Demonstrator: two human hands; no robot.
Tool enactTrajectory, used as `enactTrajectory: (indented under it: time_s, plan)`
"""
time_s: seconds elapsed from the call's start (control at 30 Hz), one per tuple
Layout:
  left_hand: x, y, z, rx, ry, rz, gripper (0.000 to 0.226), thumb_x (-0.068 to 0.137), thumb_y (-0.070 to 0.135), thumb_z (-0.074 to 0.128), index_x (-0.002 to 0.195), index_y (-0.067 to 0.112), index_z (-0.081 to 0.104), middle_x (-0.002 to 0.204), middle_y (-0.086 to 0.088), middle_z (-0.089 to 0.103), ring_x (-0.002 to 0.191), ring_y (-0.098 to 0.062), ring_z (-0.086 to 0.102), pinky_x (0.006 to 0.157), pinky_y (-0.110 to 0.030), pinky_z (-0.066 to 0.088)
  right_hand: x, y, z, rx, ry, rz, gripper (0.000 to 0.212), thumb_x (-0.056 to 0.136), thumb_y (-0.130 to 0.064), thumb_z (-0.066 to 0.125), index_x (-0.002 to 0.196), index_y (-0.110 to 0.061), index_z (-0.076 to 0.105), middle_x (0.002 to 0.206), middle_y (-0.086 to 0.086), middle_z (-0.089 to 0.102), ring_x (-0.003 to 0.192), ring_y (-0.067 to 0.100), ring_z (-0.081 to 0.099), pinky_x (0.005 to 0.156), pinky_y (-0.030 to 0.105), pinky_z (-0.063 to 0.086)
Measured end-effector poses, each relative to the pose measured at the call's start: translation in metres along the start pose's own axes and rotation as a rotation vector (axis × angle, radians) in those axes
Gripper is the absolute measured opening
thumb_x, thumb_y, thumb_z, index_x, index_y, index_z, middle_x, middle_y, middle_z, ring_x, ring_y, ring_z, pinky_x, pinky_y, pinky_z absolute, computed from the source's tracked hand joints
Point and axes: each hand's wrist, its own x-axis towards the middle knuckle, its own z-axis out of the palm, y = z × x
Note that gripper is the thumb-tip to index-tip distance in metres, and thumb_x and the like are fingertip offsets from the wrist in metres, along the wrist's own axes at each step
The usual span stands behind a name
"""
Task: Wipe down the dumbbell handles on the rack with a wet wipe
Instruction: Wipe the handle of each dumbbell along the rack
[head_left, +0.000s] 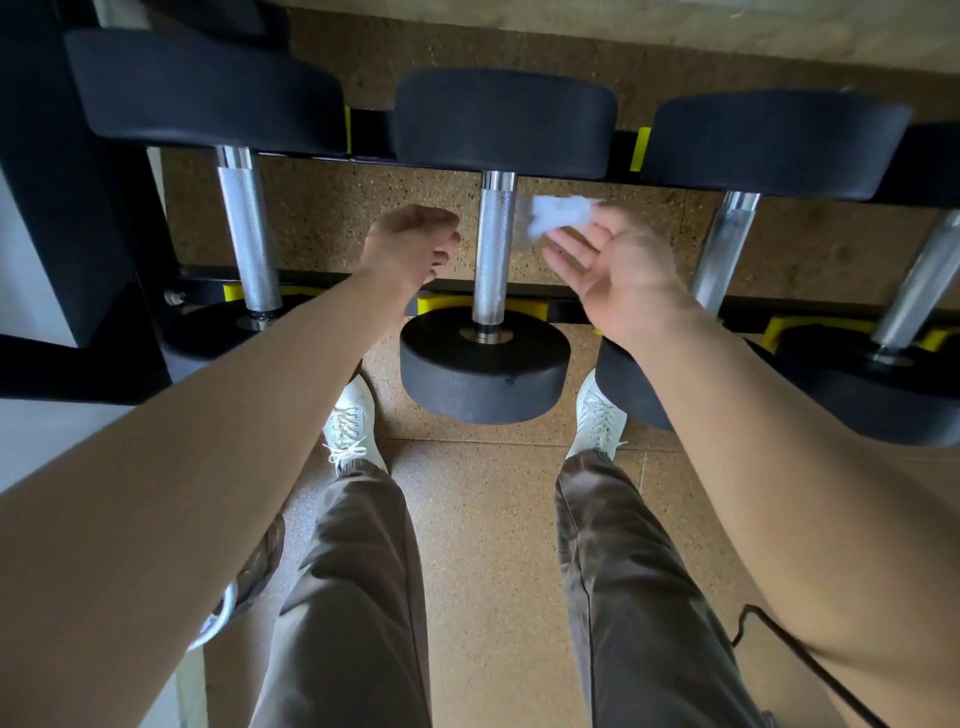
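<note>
Middle dumbbell handle (493, 249) on the rack (62, 234), a hand on either side. The right hand (618, 275) pinches the wet wipe (553, 218) at thumb and fingertips, just beside the handle's upper end. The left hand (410, 249) is loosely curled and holds nothing. Risk: so light a pinch may let the wipe snag on the knurling and slip free.

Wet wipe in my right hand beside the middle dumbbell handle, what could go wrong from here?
1. The wet wipe sits only at the fingertips of the right hand, beside the middle handle and not wrapped round it. It could slip out, or the wipe could miss the bar's far side.
2. The near dumbbell head hangs past the front rail, between the white shoes. A hard tug might roll it toward the feet.
</note>
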Motion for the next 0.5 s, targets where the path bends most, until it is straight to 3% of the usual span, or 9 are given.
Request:
enactTrajectory:
  time_s: [0.07, 0.13, 0.2, 0.3, 0.33, 0.43, 0.5]
  plan:
    - [0.007, 0.008, 0.007, -0.07, -0.007, -0.066, 0.01, 0.1, 0.025, 0.058, 0.102, 0.025, 0.068, 0.111, -0.003, 0.073, 0.098, -0.019, 0.068, 0.074, -0.026, 0.052, -0.001, 0.001, 0.014, 0.143, -0.079, 0.079, 0.024, 0.102, -0.014, 0.047, 0.123, -0.008, 0.057, 0.122, 0.012, 0.07, 0.11, 0.026, 0.068, 0.094, 0.042, 0.055]
    - [0.013, 0.018, 0.013, -0.166, -0.063, -0.173, 0.013, 0.097, 0.03, 0.059, 0.097, 0.022, 0.069, 0.105, -0.001, 0.075, 0.099, -0.021, 0.07, 0.077, -0.03, 0.053, -0.001, 0.003, 0.023, 0.218, -0.116, 0.127, 0.021, 0.102, -0.014, 0.045, 0.119, -0.01, 0.057, 0.127, 0.012, 0.067, 0.108, 0.024, 0.065, 0.105, 0.046, 0.045]
    - [0.016, 0.025, 0.017, -0.264, -0.183, -0.237, 0.016, 0.094, 0.032, 0.058, 0.095, 0.018, 0.064, 0.095, -0.002, 0.073, 0.091, -0.023, 0.068, 0.083, -0.034, 0.054, -0.003, 0.004, 0.026, 0.244, -0.135, 0.144, 0.015, 0.1, -0.014, 0.044, 0.104, -0.012, 0.059, 0.12, 0.01, 0.07, 0.108, 0.022, 0.064, 0.106, 0.047, 0.039]
    - [0.021, 0.031, 0.022, -0.356, -0.245, -0.234, 0.016, 0.095, 0.027, 0.057, 0.103, 0.015, 0.062, 0.102, -0.007, 0.063, 0.094, -0.024, 0.061, 0.099, -0.04, 0.052, -0.004, 0.004, 0.027, 0.245, -0.19, 0.154, 0.012, 0.096, -0.012, 0.05, 0.094, -0.013, 0.061, 0.104, 0.005, 0.075, 0.121, 0.021, 0.061, 0.109, 0.043, 0.038]
    - [0.022, 0.03, 0.023, -0.385, -0.222, -0.225, 0.013, 0.095, 0.025, 0.059, 0.103, 0.015, 0.063, 0.098, -0.006, 0.064, 0.092, -0.022, 0.061, 0.097, -0.038, 0.053, -0.003, 0.005, 0.027, 0.226, -0.208, 0.145, 0.011, 0.096, -0.011, 0.051, 0.096, -0.014, 0.062, 0.103, 0.003, 0.075, 0.123, 0.02, 0.06, 0.11, 0.042, 0.038]
    - [0.019, 0.026, 0.017, -0.463, -0.13, -0.211, 0.007, 0.092, 0.023, 0.07, 0.094, 0.017, 0.067, 0.077, 0.003, 0.069, 0.074, -0.014, 0.062, 0.067, -0.024, 0.052, 0.002, 0.009, 0.03, 0.144, -0.254, 0.125, 0.016, 0.096, -0.01, 0.057, 0.11, -0.014, 0.063, 0.117, 0.002, 0.073, 0.126, 0.018, 0.06, 0.112, 0.04, 0.038]
    - [0.016, 0.02, 0.01, -0.529, -0.081, -0.192, 0.017, 0.085, 0.021, 0.078, 0.099, 0.016, 0.069, 0.082, 0.004, 0.073, 0.075, -0.011, 0.065, 0.061, -0.021, 0.05, 0.006, 0.013, 0.036, 0.086, -0.24, 0.126, 0.032, 0.097, -0.01, 0.058, 0.129, -0.008, 0.058, 0.128, 0.006, 0.069, 0.121, 0.019, 0.063, 0.108, 0.037, 0.044]
